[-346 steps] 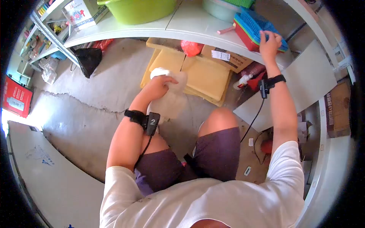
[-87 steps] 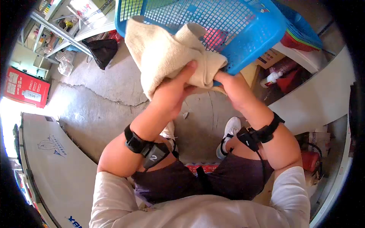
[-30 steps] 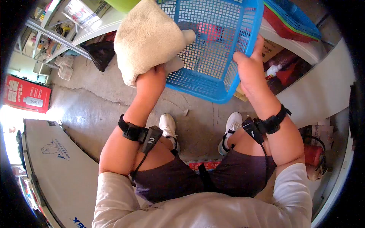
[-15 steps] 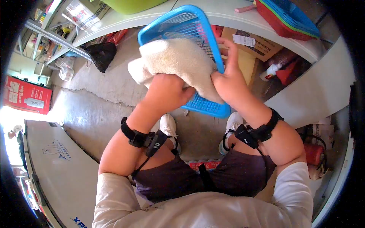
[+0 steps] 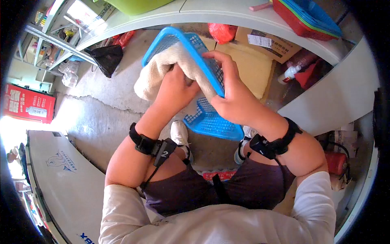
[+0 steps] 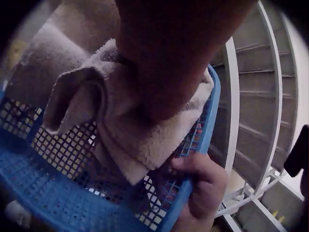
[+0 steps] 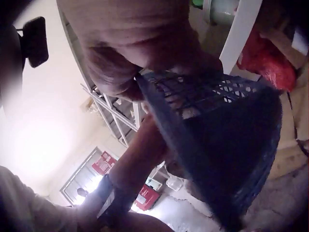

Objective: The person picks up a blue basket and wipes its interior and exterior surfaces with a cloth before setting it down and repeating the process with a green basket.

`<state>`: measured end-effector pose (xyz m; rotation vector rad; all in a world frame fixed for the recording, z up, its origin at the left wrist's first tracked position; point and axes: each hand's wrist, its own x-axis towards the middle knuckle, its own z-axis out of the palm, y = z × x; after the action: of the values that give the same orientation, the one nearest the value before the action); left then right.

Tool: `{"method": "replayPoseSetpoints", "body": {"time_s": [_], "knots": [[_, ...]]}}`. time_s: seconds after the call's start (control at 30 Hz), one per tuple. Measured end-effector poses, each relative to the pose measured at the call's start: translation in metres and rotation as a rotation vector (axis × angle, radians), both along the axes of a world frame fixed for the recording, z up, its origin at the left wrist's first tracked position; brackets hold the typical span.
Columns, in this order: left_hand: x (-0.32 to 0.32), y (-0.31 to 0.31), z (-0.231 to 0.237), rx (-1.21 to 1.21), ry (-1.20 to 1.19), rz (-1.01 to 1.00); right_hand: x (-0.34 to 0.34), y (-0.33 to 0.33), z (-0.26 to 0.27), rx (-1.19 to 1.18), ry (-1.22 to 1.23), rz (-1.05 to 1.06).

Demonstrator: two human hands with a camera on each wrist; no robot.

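Observation:
A blue plastic mesh basket (image 5: 215, 128) is held tilted on its side in front of my knees, above the floor. My right hand (image 5: 233, 95) grips its rim, thumb on the near side and fingers over the far side. In the left wrist view, the right hand (image 6: 205, 186) is curled round that rim. My left hand (image 5: 174, 89) holds a cream terry towel (image 5: 148, 81) against the inside of the basket, its fingertips buried in the folds. Part of the towel (image 6: 130, 140) covers the mesh in the left wrist view.
A white shelf (image 5: 227, 16) runs ahead, bearing a green basin (image 5: 140, 5) and stacked baskets (image 5: 306, 20). Beneath it are a carton (image 5: 272, 44), a red plastic bag (image 5: 222, 32), yellow slabs (image 5: 254, 71) and a white bottle (image 5: 289, 75). A white chest freezer (image 5: 57, 183) stands left.
Earlier my right hand was at the stacked baskets; later both hands hold basket and towel. Within the last second the basket has turned onto its side and come lower, the towel pushed inside it.

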<state>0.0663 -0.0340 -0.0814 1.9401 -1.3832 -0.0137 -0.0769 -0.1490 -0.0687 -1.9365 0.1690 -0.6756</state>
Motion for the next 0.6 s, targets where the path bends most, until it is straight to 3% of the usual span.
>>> {"method": "replayPoseSetpoints", "body": {"time_s": [0.03,0.1,0.17,0.23,0.27,0.37,0.47,0.5,0.57,0.6], "knots": [[-0.001,0.000,0.003,0.020,0.019,-0.022,0.000,0.001,-0.002,0.066,0.009,0.006],[-0.008,0.002,0.015,0.345,-0.050,-0.139,0.001,-0.005,0.002,0.256,-0.007,-0.038],[-0.014,0.005,0.002,0.343,-0.103,-0.335,0.001,-0.012,0.007,0.372,-0.070,-0.088],[-0.028,0.003,-0.001,0.098,-0.197,-0.528,0.002,-0.013,0.016,0.410,-0.177,-0.144],[-0.031,0.003,0.001,0.177,-0.196,-0.505,-0.002,-0.010,0.024,0.521,-0.130,-0.138],[-0.026,0.003,0.005,0.511,-0.114,-0.297,0.004,-0.011,0.014,0.277,-0.219,-0.111],[-0.014,0.005,-0.005,0.141,0.101,-0.054,0.006,-0.006,0.008,-0.134,-0.118,0.003],[-0.008,0.004,-0.003,0.023,0.059,-0.027,0.004,-0.004,0.010,-0.171,-0.066,0.020],[0.004,0.009,-0.001,-0.117,0.272,0.155,0.000,0.000,0.015,-0.237,0.038,0.050],[0.004,0.010,0.002,-0.110,0.238,0.194,0.001,0.000,0.014,-0.221,-0.014,0.073]]}}
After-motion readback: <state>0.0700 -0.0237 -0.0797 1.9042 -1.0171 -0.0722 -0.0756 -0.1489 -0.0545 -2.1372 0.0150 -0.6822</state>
